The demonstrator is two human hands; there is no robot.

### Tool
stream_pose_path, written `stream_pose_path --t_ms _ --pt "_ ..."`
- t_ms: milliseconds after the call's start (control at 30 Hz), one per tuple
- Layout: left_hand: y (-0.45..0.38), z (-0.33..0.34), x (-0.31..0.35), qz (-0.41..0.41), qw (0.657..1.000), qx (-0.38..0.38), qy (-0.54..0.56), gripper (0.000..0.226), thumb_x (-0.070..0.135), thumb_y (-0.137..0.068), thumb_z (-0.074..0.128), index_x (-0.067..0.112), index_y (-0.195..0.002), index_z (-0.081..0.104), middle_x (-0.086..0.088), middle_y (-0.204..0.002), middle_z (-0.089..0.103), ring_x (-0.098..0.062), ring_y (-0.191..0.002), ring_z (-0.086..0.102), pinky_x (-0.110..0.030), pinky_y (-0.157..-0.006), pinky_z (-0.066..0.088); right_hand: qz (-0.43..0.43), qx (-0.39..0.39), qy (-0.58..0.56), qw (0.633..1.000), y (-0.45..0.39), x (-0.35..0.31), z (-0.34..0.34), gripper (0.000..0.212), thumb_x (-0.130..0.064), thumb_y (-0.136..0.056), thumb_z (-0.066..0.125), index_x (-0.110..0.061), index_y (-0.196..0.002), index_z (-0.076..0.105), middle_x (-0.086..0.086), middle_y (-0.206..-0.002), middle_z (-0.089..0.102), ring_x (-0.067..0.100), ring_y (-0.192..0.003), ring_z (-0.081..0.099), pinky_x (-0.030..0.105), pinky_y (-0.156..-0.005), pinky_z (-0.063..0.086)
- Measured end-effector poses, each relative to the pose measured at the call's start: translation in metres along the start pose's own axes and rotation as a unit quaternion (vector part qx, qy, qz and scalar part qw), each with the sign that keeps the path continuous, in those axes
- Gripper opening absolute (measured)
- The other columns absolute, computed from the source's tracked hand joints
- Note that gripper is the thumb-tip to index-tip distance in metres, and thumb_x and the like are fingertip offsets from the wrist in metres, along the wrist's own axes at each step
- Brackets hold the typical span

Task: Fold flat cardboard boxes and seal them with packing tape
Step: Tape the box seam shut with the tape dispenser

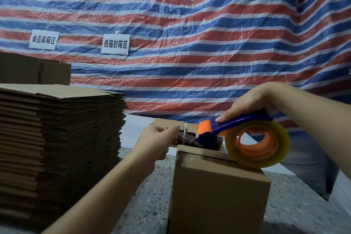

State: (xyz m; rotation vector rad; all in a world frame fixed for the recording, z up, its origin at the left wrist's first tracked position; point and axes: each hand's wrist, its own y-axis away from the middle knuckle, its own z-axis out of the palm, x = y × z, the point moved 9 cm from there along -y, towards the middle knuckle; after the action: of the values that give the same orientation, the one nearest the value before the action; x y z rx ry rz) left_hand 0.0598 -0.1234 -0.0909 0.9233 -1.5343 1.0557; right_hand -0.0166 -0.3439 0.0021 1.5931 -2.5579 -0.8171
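Observation:
A folded brown cardboard box stands upright in front of me on the speckled table, its top flaps partly apart. My right hand grips the blue handle of a tape dispenser with an orange head and a roll of clear tape; the roll rests on the box's top edge. My left hand pinches the free end of the clear tape, stretched from the dispenser head over the box opening.
A tall stack of flat cardboard boxes fills the left side of the table. Another cardboard box stands behind the stack. A striped red, white and blue tarp with two paper labels hangs at the back.

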Motion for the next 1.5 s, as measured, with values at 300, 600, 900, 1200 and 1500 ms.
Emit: stream_pose_path --t_ms 300,600,900,1200,1500 --pt "-0.005 -0.003 -0.019 -0.085 0.995 -0.060 0.008 0.046 0.055 -0.090 0.060 0.014 -0.070 0.064 0.006 -0.058 0.063 -0.007 -0.041 0.036 -0.018 -0.039 0.025 0.008 -0.008 0.048 0.999 -0.001 -0.017 0.009 0.072 -0.065 -0.067 0.070 -0.013 -0.116 0.069 0.007 -0.093 0.073 0.016 -0.074 0.068 0.027 -0.069 0.056" --pt "-0.004 -0.008 -0.009 -0.012 0.992 -0.063 -0.110 0.034 0.040 -0.086 0.073 0.013 -0.065 0.070 0.008 -0.047 0.061 -0.006 -0.037 0.035 -0.015 -0.038 0.027 0.017 -0.006 0.045 0.999 -0.002 -0.014 0.007 0.067 -0.066 -0.072 0.070 -0.012 -0.110 0.069 0.007 -0.087 0.075 0.016 -0.067 0.070 0.025 -0.062 0.057" --pt "-0.013 -0.013 -0.021 -0.018 0.976 -0.045 -0.214 0.042 0.053 -0.084 0.070 0.014 -0.066 0.071 0.009 -0.046 0.061 -0.005 -0.033 0.036 -0.015 -0.038 0.029 0.014 -0.007 0.072 0.997 0.000 -0.028 0.014 0.049 -0.060 -0.085 0.065 -0.016 -0.103 0.072 0.005 -0.087 0.075 0.014 -0.071 0.069 0.024 -0.065 0.057" --pt "-0.010 -0.009 -0.041 -0.035 0.974 -0.059 -0.217 0.046 0.056 -0.086 0.065 0.013 -0.070 0.069 0.007 -0.046 0.053 -0.006 -0.037 0.038 -0.016 -0.037 0.030 0.028 0.002 0.104 0.994 0.001 -0.034 0.017 0.048 -0.059 -0.089 0.062 -0.013 -0.101 0.069 0.004 -0.073 0.073 0.012 -0.057 0.069 0.022 -0.053 0.055" --pt "0.015 0.023 -0.092 -0.175 0.962 -0.204 -0.040 0.062 0.078 -0.071 0.055 0.017 -0.078 0.053 0.004 -0.069 0.043 -0.005 -0.050 0.031 -0.019 -0.044 0.027 0.027 -0.001 0.086 0.996 -0.002 -0.033 0.018 0.049 -0.058 -0.088 0.064 -0.013 -0.105 0.070 0.004 -0.080 0.073 0.012 -0.062 0.067 0.022 -0.058 0.056"
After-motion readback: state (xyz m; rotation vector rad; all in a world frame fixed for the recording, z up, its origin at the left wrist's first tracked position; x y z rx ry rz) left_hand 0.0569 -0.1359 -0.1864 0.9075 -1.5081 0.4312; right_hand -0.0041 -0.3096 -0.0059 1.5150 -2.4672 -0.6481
